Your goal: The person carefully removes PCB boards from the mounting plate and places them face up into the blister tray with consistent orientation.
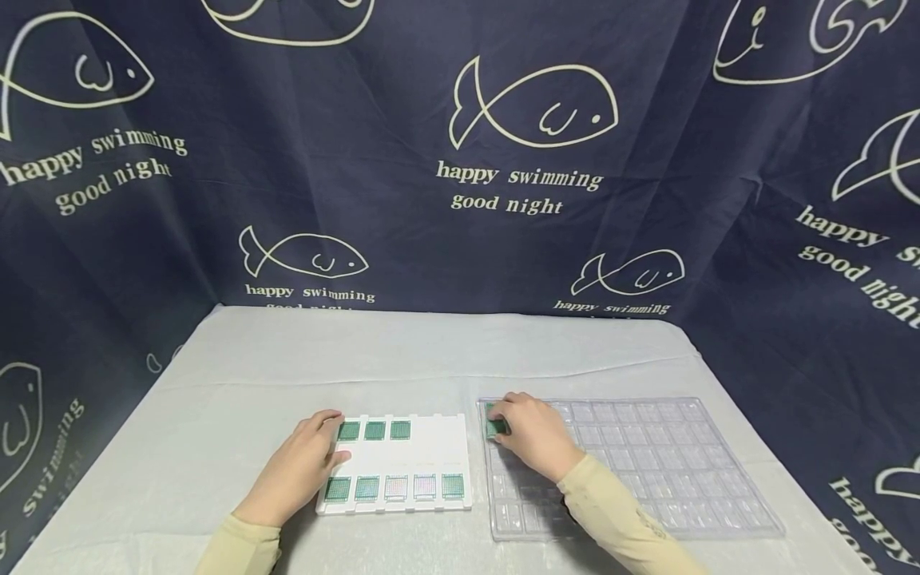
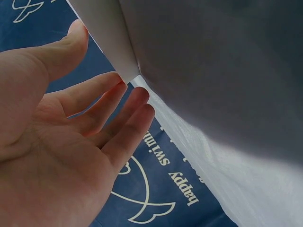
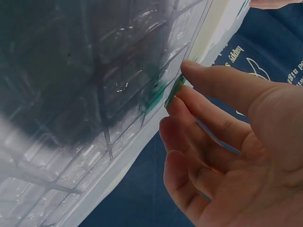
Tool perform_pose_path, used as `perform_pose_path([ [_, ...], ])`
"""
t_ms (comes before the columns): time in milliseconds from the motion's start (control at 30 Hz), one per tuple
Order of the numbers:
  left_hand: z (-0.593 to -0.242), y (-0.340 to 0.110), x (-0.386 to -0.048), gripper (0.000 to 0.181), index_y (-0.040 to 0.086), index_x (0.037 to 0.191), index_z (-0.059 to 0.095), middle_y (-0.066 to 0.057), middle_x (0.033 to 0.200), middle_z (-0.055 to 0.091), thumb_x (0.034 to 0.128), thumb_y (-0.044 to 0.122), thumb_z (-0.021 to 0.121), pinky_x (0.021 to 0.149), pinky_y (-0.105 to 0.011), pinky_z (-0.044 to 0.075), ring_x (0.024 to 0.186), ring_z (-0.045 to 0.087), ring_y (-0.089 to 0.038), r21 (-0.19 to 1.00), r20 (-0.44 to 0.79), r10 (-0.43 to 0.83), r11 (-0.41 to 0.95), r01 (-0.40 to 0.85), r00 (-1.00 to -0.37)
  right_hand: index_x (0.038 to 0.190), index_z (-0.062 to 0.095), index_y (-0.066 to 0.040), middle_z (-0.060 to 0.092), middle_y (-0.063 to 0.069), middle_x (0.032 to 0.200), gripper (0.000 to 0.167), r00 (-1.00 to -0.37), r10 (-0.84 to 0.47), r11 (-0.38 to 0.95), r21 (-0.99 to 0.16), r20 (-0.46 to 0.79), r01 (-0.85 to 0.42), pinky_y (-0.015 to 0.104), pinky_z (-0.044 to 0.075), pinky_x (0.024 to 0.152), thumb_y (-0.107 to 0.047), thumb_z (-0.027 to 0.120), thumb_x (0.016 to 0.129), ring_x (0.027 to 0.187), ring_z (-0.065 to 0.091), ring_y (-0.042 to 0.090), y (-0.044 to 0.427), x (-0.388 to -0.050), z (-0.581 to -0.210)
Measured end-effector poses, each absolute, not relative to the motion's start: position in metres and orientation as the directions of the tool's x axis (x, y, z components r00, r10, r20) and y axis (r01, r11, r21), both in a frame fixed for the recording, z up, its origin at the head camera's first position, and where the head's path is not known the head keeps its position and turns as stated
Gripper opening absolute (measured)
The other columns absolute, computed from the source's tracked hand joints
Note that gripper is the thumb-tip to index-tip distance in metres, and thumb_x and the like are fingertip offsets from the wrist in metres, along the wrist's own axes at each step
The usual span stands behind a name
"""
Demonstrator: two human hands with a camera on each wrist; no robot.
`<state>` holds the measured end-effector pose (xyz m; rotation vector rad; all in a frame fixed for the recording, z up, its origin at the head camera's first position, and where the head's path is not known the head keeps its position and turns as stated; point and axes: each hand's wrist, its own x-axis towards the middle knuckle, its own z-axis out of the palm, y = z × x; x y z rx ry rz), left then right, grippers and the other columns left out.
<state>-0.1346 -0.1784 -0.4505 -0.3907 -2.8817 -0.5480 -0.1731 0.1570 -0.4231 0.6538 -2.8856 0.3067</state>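
My right hand (image 1: 535,435) pinches a small green board (image 3: 175,90) between thumb and fingers at the far left corner of a clear compartment tray (image 1: 719,479). Behind the board, another green patch (image 3: 154,98) shows at the tray in the right wrist view. My left hand (image 1: 291,471) rests at the left edge of a white holder (image 1: 438,446), its fingers relaxed; in the left wrist view the left hand (image 2: 80,123) has its fingertips at the holder's edge. The holder bears three green boards (image 1: 374,431) in its far row and several boards (image 1: 367,488) in its near row.
A pale cloth (image 1: 402,351) covers the table under the holder and tray. Dark blue curtains (image 1: 388,160) with fish drawings and lettering stand behind and on both sides. A narrow strip of cloth separates the holder from the tray.
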Motion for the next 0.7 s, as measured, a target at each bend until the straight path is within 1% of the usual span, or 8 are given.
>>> perform_pose_path([
  [333, -0.4506, -0.1783, -0.1342, 0.054, -0.011, 0.128, 0.062, -0.023, 0.134, 0.062, 0.0858, 0.018, 0.081, 0.106, -0.055, 0.055, 0.124, 0.061, -0.041, 0.334, 0.224, 0.218, 0.899, 0.285, -0.95, 0.093, 0.078, -0.011, 0.073, 0.001, 0.089, 0.026, -0.893, -0.403, 0.883, -0.172, 0.2, -0.437, 0.037, 0.064, 0.072, -0.012, 0.092, 0.071, 0.085, 0.071, 0.021, 0.1602, -0.1723, -0.4257],
  [700, -0.4512, -0.179, -0.1348, 0.055, -0.012, 0.128, 0.062, -0.023, 0.135, 0.062, 0.0864, 0.018, 0.081, 0.106, -0.054, 0.055, 0.124, 0.061, -0.04, 0.331, 0.218, 0.219, 0.9, 0.283, -0.951, 0.094, 0.079, -0.012, 0.073, 0.0, 0.091, 0.026, -0.904, -0.391, 0.888, -0.186, 0.174, -0.42, 0.038, 0.064, 0.072, -0.012, 0.092, 0.072, 0.086, 0.071, 0.021, 0.1605, -0.1725, -0.4266],
])
